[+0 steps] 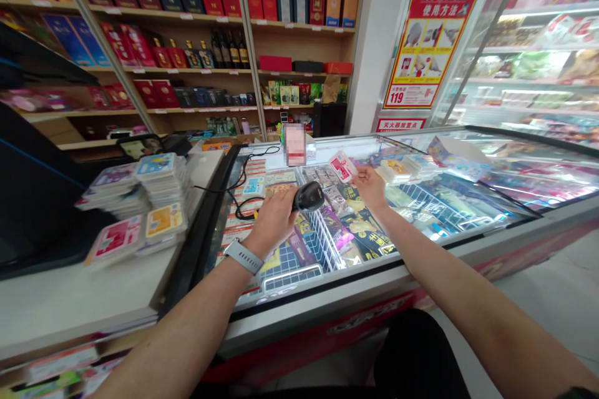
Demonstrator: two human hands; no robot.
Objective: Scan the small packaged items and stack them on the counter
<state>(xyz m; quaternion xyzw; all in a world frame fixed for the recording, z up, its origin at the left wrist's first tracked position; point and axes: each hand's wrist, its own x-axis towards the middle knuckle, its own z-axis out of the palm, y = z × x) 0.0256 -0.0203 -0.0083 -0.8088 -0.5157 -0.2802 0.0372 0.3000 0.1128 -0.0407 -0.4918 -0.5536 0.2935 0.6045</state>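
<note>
My left hand (276, 215) is closed around the handle of a black barcode scanner (309, 197), whose head points to the right over the freezer's glass top. Its dark cable (243, 177) runs away across the glass to the left. In my right hand (369, 188) I pinch a small flat white packet with pink-red print (342, 166) by its lower right corner, raised above the glass. The scanner head and the packet are apart. A light blue packet (253, 186) lies on the glass beyond my left hand.
Stacks of similar packets (161, 182) stand on the white counter (70, 299) at left, beside a dark monitor. More packets (397, 169) and an open paper bag or wrapper (456, 159) lie on the freezer to the right. Wire baskets (322, 243) hold goods under the glass. Shelves (187, 72) of boxes stand behind.
</note>
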